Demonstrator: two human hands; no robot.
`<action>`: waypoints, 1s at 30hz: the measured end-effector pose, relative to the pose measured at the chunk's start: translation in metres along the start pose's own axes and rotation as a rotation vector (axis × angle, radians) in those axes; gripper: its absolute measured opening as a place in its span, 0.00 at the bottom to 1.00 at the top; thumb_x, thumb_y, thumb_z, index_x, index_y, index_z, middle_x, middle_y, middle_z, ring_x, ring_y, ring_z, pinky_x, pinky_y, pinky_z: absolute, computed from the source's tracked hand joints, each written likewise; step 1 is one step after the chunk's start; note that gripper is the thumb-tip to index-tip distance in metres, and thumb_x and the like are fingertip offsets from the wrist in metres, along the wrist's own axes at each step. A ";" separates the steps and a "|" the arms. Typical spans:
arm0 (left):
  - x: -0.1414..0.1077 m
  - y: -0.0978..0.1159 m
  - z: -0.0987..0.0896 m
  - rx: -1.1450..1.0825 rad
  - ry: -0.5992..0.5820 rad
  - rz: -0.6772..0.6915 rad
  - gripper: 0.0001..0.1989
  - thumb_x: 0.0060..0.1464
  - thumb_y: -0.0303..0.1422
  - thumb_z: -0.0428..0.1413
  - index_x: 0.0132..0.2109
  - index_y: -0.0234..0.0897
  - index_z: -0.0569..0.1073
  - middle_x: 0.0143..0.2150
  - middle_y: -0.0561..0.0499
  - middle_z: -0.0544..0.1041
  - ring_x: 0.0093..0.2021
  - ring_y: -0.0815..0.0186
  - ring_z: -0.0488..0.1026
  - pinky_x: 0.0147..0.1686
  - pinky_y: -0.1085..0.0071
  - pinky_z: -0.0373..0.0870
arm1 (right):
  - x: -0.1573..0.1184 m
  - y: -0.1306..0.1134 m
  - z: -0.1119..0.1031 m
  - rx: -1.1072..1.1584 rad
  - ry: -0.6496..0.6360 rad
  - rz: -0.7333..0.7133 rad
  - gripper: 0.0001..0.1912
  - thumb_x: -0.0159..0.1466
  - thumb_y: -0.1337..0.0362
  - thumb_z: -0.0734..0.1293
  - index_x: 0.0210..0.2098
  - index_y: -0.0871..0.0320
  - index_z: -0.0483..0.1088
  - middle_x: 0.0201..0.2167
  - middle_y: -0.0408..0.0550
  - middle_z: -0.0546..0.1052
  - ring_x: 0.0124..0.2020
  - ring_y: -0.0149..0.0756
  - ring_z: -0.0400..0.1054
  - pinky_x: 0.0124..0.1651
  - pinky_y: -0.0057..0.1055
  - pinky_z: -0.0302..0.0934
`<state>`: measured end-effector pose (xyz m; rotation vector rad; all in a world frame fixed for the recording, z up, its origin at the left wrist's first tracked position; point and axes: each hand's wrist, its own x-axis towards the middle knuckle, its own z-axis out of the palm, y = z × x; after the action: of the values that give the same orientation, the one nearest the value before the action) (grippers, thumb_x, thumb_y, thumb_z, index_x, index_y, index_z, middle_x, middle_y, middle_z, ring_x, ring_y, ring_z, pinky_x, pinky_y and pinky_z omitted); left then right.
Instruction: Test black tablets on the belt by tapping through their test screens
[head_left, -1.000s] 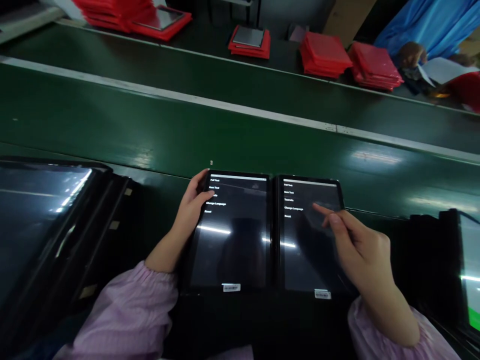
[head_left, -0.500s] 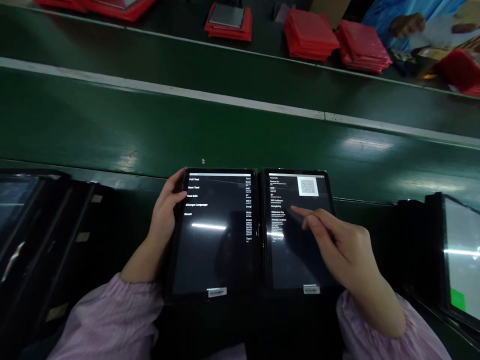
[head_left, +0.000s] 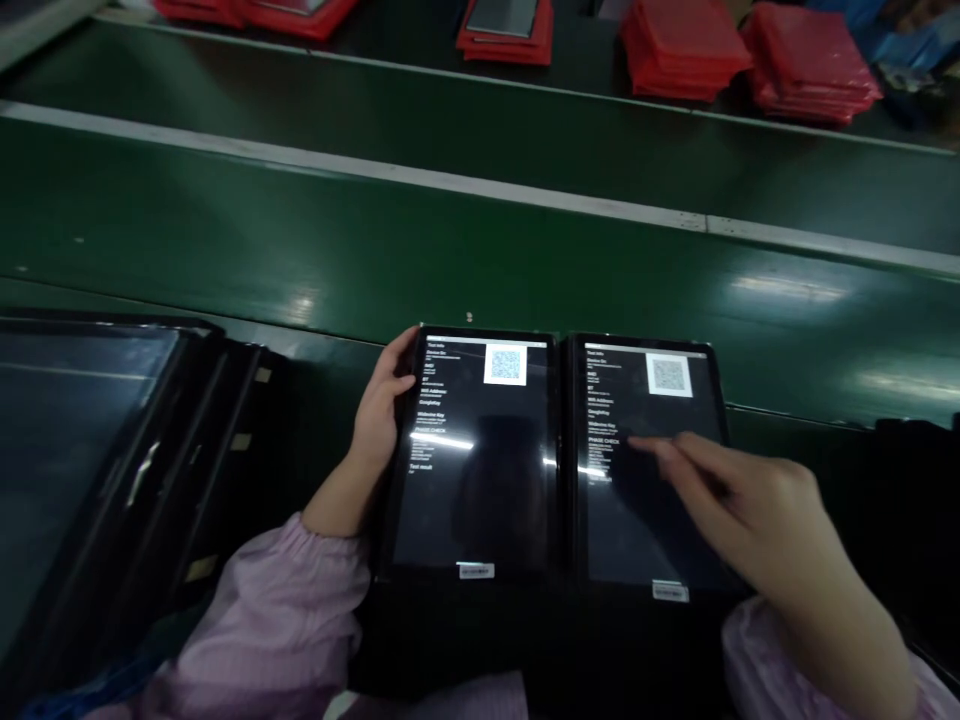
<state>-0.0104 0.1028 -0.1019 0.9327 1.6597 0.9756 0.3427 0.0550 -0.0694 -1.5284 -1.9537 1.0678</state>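
Observation:
Two black tablets lie side by side in front of me, their screens lit with white "Test Info" text and a QR code each. My left hand (head_left: 375, 420) grips the upper left edge of the left tablet (head_left: 472, 510), thumb at its side and fingers partly hidden behind. Over the right tablet (head_left: 637, 545), my right hand (head_left: 750, 505) points with the index finger stretched out, its tip at the "PHASE CHECK" text; whether it touches the glass I cannot tell. The other fingers are curled, with nothing visible in them. Small barcode labels sit at both tablets' lower edges.
Stacked black tablets (head_left: 82, 420) stand at my left. Beyond the green work surface (head_left: 420, 245) and its pale strip (head_left: 315, 160) are stacks of red pouches (head_left: 686, 50). Part of another person (head_left: 915, 40) shows blurred at the far right.
The left tablet's screen has gone from a menu list to the full info page with a QR code. My right fingertip is lower on the right screen's text. The camera view has shifted left.

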 end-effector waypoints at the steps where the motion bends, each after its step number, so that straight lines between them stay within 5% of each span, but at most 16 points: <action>1: 0.000 0.001 0.001 -0.007 0.002 -0.001 0.25 0.50 0.39 0.61 0.56 0.46 0.81 0.64 0.49 0.80 0.72 0.48 0.68 0.73 0.52 0.64 | -0.001 0.003 -0.003 -0.013 0.029 0.029 0.23 0.79 0.56 0.61 0.35 0.55 0.83 0.16 0.39 0.75 0.12 0.26 0.65 0.16 0.24 0.54; 5: -0.002 0.007 0.003 0.083 -0.003 0.001 0.28 0.48 0.37 0.60 0.58 0.44 0.79 0.64 0.46 0.80 0.70 0.46 0.70 0.70 0.50 0.68 | -0.002 0.006 -0.013 -0.010 0.087 0.095 0.21 0.77 0.53 0.64 0.37 0.54 0.84 0.10 0.37 0.66 0.10 0.26 0.55 0.14 0.26 0.48; 9: -0.003 0.010 0.004 0.225 -0.029 -0.042 0.36 0.46 0.38 0.66 0.64 0.44 0.74 0.65 0.42 0.78 0.69 0.43 0.71 0.66 0.49 0.73 | 0.006 0.005 -0.013 0.019 0.157 0.156 0.20 0.76 0.52 0.64 0.39 0.55 0.85 0.12 0.38 0.67 0.11 0.26 0.54 0.15 0.27 0.45; 13: -0.001 0.010 0.002 0.114 -0.024 -0.097 0.35 0.46 0.42 0.67 0.63 0.44 0.76 0.68 0.42 0.76 0.72 0.42 0.69 0.71 0.49 0.68 | 0.016 0.011 -0.010 0.095 0.130 0.222 0.22 0.75 0.49 0.64 0.32 0.55 0.78 0.31 0.46 0.85 0.12 0.22 0.51 0.15 0.28 0.45; 20: 0.005 0.011 0.003 0.032 -0.026 -0.084 0.29 0.48 0.42 0.61 0.59 0.45 0.78 0.66 0.45 0.78 0.73 0.45 0.67 0.73 0.49 0.64 | 0.023 0.021 -0.004 0.124 0.102 0.246 0.24 0.76 0.49 0.62 0.30 0.56 0.74 0.47 0.52 0.87 0.12 0.20 0.53 0.17 0.28 0.48; 30: 0.012 0.018 0.018 0.180 0.053 -0.119 0.27 0.44 0.40 0.63 0.54 0.44 0.80 0.59 0.45 0.81 0.62 0.44 0.76 0.65 0.49 0.74 | 0.017 0.019 -0.014 0.136 0.172 0.265 0.26 0.75 0.46 0.63 0.28 0.55 0.73 0.30 0.47 0.86 0.12 0.24 0.54 0.15 0.28 0.48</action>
<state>0.0060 0.1239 -0.0936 0.9203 1.8493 0.7864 0.3597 0.0769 -0.0780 -1.7736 -1.5637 1.1077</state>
